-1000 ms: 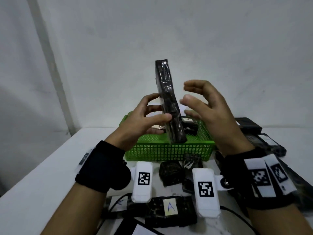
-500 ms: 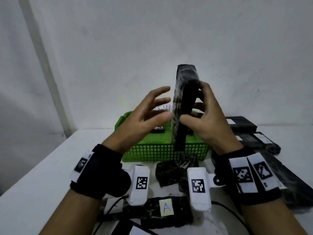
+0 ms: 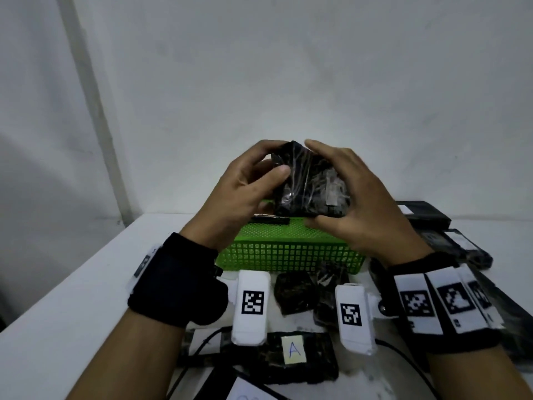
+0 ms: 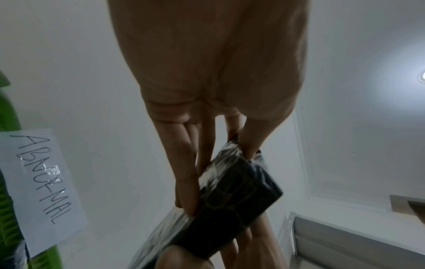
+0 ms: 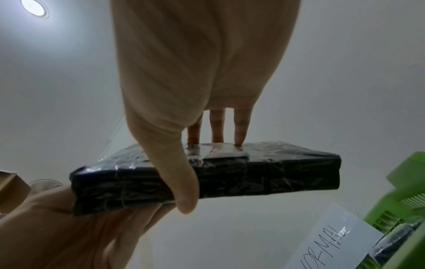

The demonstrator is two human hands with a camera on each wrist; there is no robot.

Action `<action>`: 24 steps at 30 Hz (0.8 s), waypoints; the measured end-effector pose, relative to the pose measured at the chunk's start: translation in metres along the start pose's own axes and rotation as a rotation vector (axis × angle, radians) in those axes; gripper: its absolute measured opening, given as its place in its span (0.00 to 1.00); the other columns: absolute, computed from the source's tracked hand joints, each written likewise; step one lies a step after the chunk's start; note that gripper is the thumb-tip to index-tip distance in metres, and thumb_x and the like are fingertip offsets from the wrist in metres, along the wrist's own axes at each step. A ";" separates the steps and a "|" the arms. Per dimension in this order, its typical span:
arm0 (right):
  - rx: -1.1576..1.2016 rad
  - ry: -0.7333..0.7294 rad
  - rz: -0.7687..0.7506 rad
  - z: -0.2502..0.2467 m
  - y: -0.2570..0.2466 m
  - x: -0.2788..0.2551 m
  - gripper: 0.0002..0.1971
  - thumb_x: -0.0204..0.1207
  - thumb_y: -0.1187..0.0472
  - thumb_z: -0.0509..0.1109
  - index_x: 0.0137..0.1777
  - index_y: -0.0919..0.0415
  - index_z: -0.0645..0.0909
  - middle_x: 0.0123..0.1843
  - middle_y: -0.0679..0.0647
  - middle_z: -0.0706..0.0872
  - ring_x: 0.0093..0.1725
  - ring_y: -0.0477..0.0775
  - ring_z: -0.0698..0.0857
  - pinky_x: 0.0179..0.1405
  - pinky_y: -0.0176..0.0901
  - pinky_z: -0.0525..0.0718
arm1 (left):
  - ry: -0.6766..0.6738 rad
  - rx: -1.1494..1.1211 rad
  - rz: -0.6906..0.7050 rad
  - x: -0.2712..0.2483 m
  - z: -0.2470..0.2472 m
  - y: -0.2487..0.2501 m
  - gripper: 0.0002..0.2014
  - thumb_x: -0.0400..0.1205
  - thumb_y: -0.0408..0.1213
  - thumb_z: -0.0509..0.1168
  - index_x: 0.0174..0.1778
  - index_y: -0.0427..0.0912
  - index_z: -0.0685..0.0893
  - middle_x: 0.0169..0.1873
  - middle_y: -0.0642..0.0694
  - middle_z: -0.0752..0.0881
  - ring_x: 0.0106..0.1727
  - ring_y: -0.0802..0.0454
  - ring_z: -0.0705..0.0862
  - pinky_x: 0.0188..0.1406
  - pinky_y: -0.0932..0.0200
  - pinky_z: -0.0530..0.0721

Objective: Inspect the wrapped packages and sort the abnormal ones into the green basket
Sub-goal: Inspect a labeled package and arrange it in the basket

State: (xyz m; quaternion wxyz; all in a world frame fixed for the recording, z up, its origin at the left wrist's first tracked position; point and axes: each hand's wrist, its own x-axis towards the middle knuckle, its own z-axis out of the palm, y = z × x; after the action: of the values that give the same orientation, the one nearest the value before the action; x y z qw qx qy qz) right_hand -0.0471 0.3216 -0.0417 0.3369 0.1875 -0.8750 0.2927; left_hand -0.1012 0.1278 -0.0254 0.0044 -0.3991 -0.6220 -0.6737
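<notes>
Both hands, the left hand [image 3: 245, 186] and the right hand [image 3: 366, 197], gripped one black wrapped package [image 3: 310, 183] by its ends, up in the air above the green basket [image 3: 288, 252] on the white table [image 3: 63, 313].

— What colours am I getting from the head view?

— I've got a black package [image 3: 310, 183] under glossy clear wrap that throws pale streaks. Below it, the basket [image 3: 288, 252] is bright green with a fine square-grid mesh.

— And the wrists?

— Black wristbands [image 3: 176, 281], white tags with black square-code patterns [image 3: 418, 304]. Two white blocks [image 3: 250, 306] carry the same black-and-white codes.

— Anything lettered?

— I see a pale yellow label [image 3: 293, 349] with a blue "A" on a black package [image 3: 302, 362]. From the left wrist, a white sheet [image 4: 41, 185] with "ABNORMAL" in black marker. Table [image 3: 57, 327] white, wall pale grey.
</notes>
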 end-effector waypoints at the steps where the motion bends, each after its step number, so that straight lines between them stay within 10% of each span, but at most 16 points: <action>1: 0.002 -0.002 0.006 0.000 0.000 0.000 0.52 0.63 0.63 0.86 0.86 0.46 0.65 0.72 0.43 0.76 0.74 0.43 0.75 0.76 0.50 0.77 | -0.008 -0.002 -0.002 0.000 -0.001 0.000 0.12 0.88 0.30 0.60 0.66 0.42 0.78 0.44 0.52 0.88 0.38 0.57 0.88 0.33 0.61 0.87; 14: -0.058 -0.069 0.157 0.006 0.008 0.010 0.43 0.63 0.51 0.87 0.78 0.46 0.71 0.71 0.44 0.82 0.71 0.51 0.79 0.69 0.53 0.79 | 0.188 0.195 -0.126 0.015 -0.060 -0.028 0.12 0.90 0.40 0.57 0.68 0.49 0.80 0.52 0.47 0.91 0.51 0.49 0.89 0.46 0.55 0.88; 24: -0.527 -0.750 0.168 0.055 0.070 0.146 0.43 0.65 0.43 0.85 0.79 0.48 0.70 0.74 0.53 0.80 0.71 0.59 0.79 0.69 0.58 0.79 | 0.015 0.936 -0.413 0.046 -0.119 -0.102 0.21 0.86 0.42 0.64 0.74 0.40 0.75 0.67 0.36 0.81 0.65 0.37 0.81 0.66 0.45 0.78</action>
State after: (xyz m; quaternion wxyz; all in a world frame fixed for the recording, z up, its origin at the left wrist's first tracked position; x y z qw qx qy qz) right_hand -0.2129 0.3203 0.0001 0.0085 0.1171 -0.9931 -0.0011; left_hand -0.2470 0.0732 -0.0747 0.0540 -0.2181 -0.9229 -0.3126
